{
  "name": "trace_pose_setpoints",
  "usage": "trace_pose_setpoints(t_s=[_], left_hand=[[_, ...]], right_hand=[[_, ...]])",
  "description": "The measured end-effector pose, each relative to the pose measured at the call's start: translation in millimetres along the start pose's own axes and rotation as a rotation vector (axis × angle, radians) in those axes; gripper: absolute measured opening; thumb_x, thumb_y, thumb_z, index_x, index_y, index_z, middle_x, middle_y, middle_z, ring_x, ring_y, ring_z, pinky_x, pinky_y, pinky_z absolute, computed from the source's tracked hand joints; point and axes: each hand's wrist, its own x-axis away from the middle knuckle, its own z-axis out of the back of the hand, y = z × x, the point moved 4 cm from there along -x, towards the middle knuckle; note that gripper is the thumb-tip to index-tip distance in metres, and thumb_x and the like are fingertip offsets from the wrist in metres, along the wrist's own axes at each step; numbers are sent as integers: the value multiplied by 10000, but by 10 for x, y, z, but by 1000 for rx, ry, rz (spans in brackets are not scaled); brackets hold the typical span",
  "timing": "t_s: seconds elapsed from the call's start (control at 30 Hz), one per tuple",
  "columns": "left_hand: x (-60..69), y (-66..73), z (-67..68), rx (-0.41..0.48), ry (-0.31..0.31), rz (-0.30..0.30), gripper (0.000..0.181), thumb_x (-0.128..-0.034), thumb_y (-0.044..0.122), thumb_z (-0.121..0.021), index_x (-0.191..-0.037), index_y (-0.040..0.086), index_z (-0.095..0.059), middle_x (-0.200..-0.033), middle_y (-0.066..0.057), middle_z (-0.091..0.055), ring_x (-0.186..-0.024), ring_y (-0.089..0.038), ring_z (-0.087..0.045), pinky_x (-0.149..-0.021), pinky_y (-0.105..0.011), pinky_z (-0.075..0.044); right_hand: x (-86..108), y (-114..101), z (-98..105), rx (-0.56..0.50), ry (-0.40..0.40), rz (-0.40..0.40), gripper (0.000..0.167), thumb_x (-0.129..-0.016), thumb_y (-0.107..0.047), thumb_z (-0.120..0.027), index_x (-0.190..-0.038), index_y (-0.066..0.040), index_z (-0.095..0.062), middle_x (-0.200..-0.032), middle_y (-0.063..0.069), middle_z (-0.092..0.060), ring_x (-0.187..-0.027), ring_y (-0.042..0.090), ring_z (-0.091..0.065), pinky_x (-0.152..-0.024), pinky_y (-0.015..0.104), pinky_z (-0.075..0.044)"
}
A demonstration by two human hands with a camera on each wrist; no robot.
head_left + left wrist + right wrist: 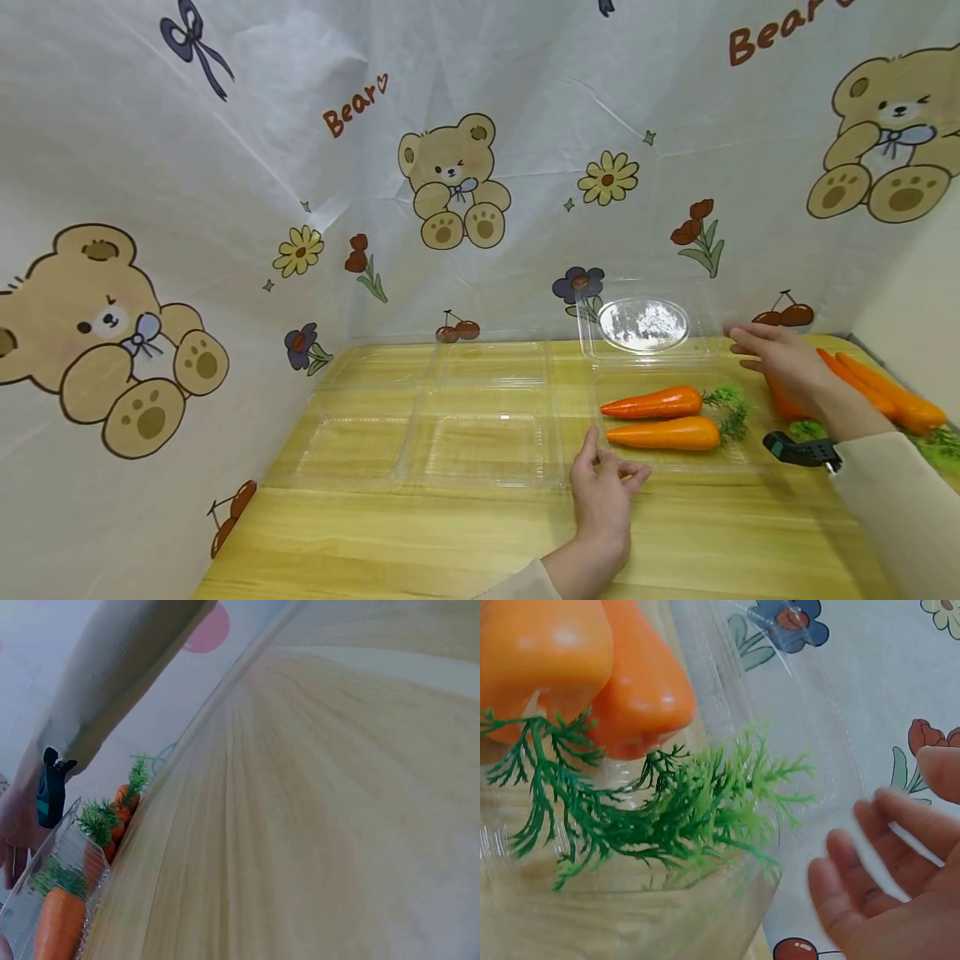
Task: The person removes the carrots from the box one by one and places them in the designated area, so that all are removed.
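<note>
Two orange toy carrots with green tops, an upper carrot (pixel 652 403) and a lower carrot (pixel 663 434), lie side by side in a clear plastic container (pixel 675 463). Its see-through lid (pixel 716 321) stands raised at the back, against the printed cloth. My left hand (pixel 606 500) is at the container's front left corner, fingers extended along the edge. Beside the lid's right edge is my right hand (pixel 783 362), fingers spread and holding nothing. In the right wrist view those fingers (pixel 915 862) appear just apart from the clear plastic. The left wrist view barely shows the left hand.
More carrots (pixel 892 392) lie at the right, partly hidden by the right forearm. To the left stand two more clear containers, a nearer-middle container (pixel 483 483) and a far-left container (pixel 341 483). Bear-printed cloth (pixel 525 83) backs the wooden table (pixel 420 542).
</note>
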Motion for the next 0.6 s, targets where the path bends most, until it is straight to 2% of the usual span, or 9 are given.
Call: trace_pose_setpoints(t_s=[0.03, 0.1, 0.17, 0.27, 0.4, 0.6], left_hand=[[2, 2, 0, 2, 0, 0, 565, -1011, -54, -456, -1569, -15, -373, -1053, -105, -377, -854, -221, -589, -872, -379, -653], [0, 1, 2, 1, 2, 2, 563, -1012, -54, -456, -1567, -13, -378, -1055, -109, -381, -852, -223, -593, -868, -380, -654], [-4, -5, 2, -2, 1, 3, 560, -1014, -54, -454, -1567, -14, -378, -1060, -115, -384, -855, -225, -595, -868, -379, -654], [-10, -13, 4, 2, 4, 7, 560, -1013, -52, -455, -1566, -5, -385, -1078, -122, -393, -857, -226, -597, -870, -375, -653], [-14, -20, 9, 4, 2, 3, 562, -1010, -51, -456, -1566, -6, -384, -1101, -134, -401, -859, -226, -596, -876, -374, -652], [-12, -19, 10, 2, 2, 0, 562, -1008, -48, -464, -1563, -9, -387, -1104, -134, -400, -860, -229, -598, -874, -375, -652]], right_hand=[[2, -14, 0, -9, 19, 29, 735, -1100, -495, -368, -1588, 49, -292, -1445, 17, -559, -1224, 141, -554, -1038, 292, -568], [9, -37, -5, -35, 36, 90, 606, -1095, -430, -452, -1538, -16, -431, -1245, -218, -623, -1065, -39, -577, -889, 134, -572], [21, -42, -15, -59, 32, 139, 514, -1082, -371, -523, -1478, -44, -510, -1121, -355, -611, -1004, -116, -598, -832, 83, -557], [41, -50, -46, -28, 6, 199, 435, -1073, -305, -564, -1432, -60, -567, -1108, -366, -629, -1002, -124, -622, -828, 88, -563], [52, -70, -105, 44, -28, 260, 421, -1071, -231, -573, -1426, -3, -564, -1123, -337, -648, -1007, -109, -643, -836, 109, -573], [68, -108, -181, 134, -37, 253, 451, -1046, -285, -622, -1413, -25, -589, -1127, -316, -655, -1005, -124, -621, -839, 73, -516]])
